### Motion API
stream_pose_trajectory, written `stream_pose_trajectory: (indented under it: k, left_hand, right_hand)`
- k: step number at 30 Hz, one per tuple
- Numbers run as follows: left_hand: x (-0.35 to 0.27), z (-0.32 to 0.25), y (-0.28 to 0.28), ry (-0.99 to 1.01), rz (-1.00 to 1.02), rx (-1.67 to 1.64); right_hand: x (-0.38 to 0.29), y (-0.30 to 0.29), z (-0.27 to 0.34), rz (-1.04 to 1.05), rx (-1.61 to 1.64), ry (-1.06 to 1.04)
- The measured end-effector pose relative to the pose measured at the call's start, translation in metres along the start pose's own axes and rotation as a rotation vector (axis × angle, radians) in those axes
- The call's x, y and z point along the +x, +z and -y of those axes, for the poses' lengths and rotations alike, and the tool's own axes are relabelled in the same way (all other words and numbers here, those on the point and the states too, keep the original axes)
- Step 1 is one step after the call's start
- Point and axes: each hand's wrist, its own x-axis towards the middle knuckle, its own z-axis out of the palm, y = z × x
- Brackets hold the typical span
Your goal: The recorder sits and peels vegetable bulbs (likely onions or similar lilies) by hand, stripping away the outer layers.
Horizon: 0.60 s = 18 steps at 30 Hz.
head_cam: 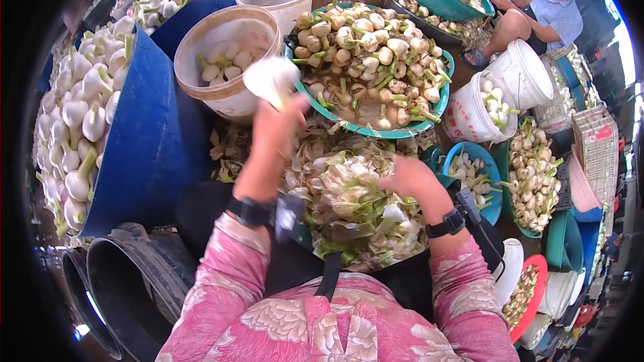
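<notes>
My left hand [279, 118] is raised near the brown-rimmed white bucket [226, 93], shut on a blurred white garlic bulb [271, 78]. Several peeled bulbs [234, 63] lie inside that bucket. My right hand [410, 176] hovers over the right side of a heap of garlic skins and leaves [352, 201]; it is blurred, and I cannot tell whether anything is between its fingers. Beyond the heap stands a green-rimmed tub [375, 133] with many unpeeled garlic bulbs [370, 35] and brownish water at its near side.
At the left, a tall blue container [146, 146] is piled with white garlic. Black tubs [126, 291] lie at lower left. To the right are a white bucket of garlic [468, 110], a blue basin [490, 166] and a red basin [538, 281]. A seated person [546, 10] is at upper right.
</notes>
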Motion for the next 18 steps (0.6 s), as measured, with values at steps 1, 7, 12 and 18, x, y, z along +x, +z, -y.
stream_pose_trajectory:
  k: [1,7,12,18]
  left_hand:
    - [0.020,-0.013,-0.009,-0.082,-0.084,-0.079]
    - [0.109,0.028,-0.087,0.339,-0.394,0.621]
    - [0.076,0.050,-0.039,0.120,-0.136,0.439]
    - [0.006,0.039,0.020,-0.019,0.258,0.486]
  right_hand:
    - [0.009,0.001,-0.004,0.009,-0.007,-0.011]
    - [0.072,-0.015,0.033,-0.201,0.817,0.044]
    - [0.110,0.001,0.037,-0.269,0.479,-0.161]
    - [0.206,0.057,-0.058,-0.528,-0.123,-0.107]
